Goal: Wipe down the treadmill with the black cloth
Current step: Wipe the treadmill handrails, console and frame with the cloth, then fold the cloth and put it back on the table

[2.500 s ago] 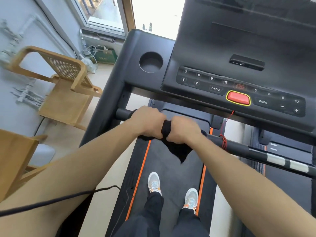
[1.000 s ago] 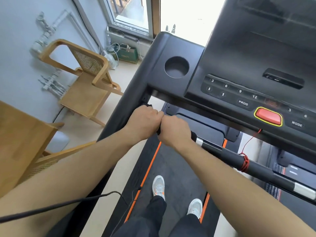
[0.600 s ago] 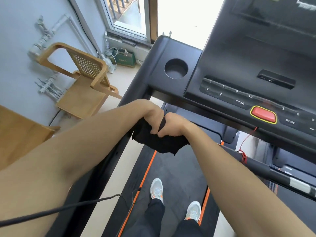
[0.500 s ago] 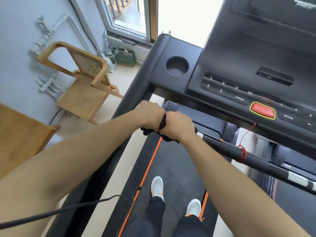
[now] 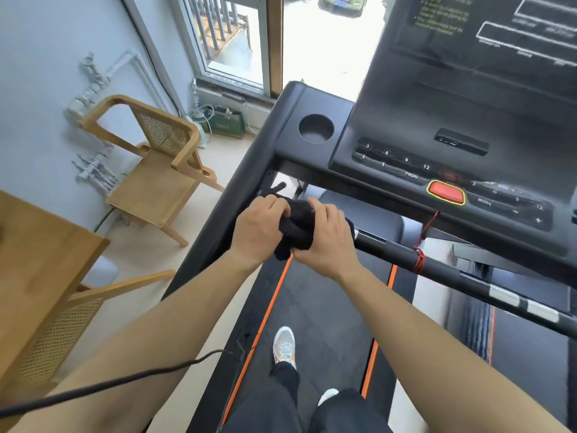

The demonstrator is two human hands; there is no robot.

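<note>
the left hand [image 5: 259, 228] and right hand [image 5: 324, 242] sit side by side at the left end of the treadmill [image 5: 402, 107] handlebar [image 5: 452, 271], both arms stretched forward. the fingers of each curl round the black cloth [image 5: 296, 226], which is bunched between them on the bar, with a fold hanging just below. a red cord [image 5: 418, 260] is wound round the bar further right. the round cup holder [image 5: 316, 128] in the console's left corner is a dark recess. a green bag [image 5: 226, 123] stands on the floor by the window, its contents unclear.
</note>
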